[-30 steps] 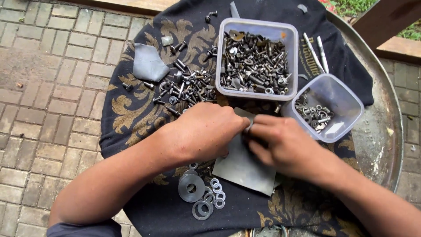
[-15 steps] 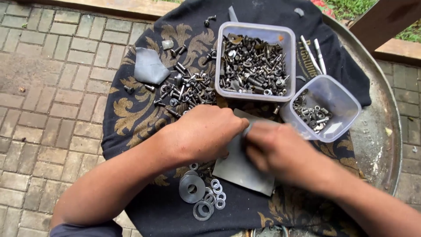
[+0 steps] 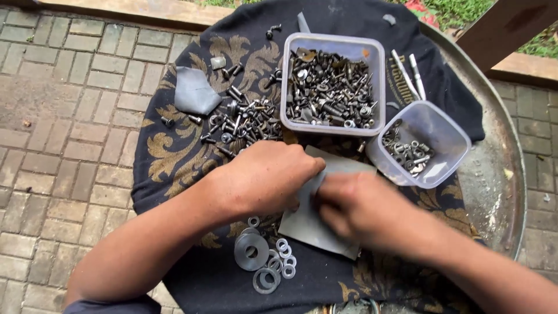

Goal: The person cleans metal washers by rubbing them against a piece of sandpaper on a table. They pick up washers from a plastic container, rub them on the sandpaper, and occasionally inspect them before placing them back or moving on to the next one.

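My left hand (image 3: 267,180) rests knuckles-up on the black patterned cloth (image 3: 174,157), its fingertips curled onto the edge of a grey sheet (image 3: 308,224). My right hand (image 3: 360,203) lies on the same sheet right next to the left one, blurred, fingers bent down. Anything under its fingers is hidden. Just below my left hand lies a cluster of flat washers (image 3: 264,264), one of them large.
A rectangular plastic tub (image 3: 331,43) full of screws and bolts stands behind the hands. A smaller tub (image 3: 447,136) with a few parts is tilted at the right. Loose bolts (image 3: 244,119) and a grey scrap (image 3: 195,93) lie at the left. The round metal table (image 3: 500,174) stands on brick paving.
My right hand has slid a little down and to the right across the grey sheet and is now blurred. My left hand has stayed in place.
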